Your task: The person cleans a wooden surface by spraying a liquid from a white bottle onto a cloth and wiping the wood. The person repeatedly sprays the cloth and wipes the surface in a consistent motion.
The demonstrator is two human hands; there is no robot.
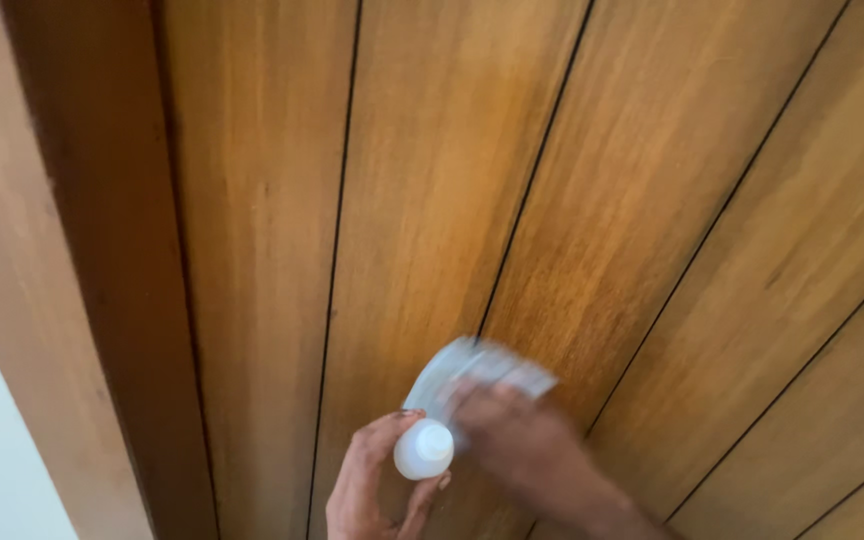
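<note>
Both hands point(382, 480) and forearms are bare, no sleeves visible.

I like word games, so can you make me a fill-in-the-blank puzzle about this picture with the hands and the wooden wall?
1. The left hand holds a small bottle whose colour is ____.
2. The right hand presses a pale, blurred cloth against the ____ panels.
3. The dark thin grooves run between panels that are ____ in colour.

Missing words: white; wooden; brown
</note>
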